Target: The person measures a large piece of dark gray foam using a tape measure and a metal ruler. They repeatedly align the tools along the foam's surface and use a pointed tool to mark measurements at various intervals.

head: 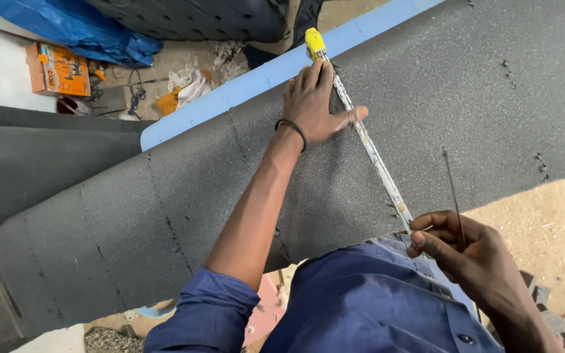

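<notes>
Left hand [315, 104] is stretched way out, palm down, fingers pressing the tape measure [367, 147] flat on the dark grey foam sheet [165, 209]; its yellow case [314, 43] sits at the far edge. Right hand [456, 245] stays close to the body, pinching the tape's near end plus a thin metal rod [454, 189]; blue board [256, 82] underneath; dusty floor with an orange box [57, 68] and a blue tarp [67, 26] behind.
</notes>
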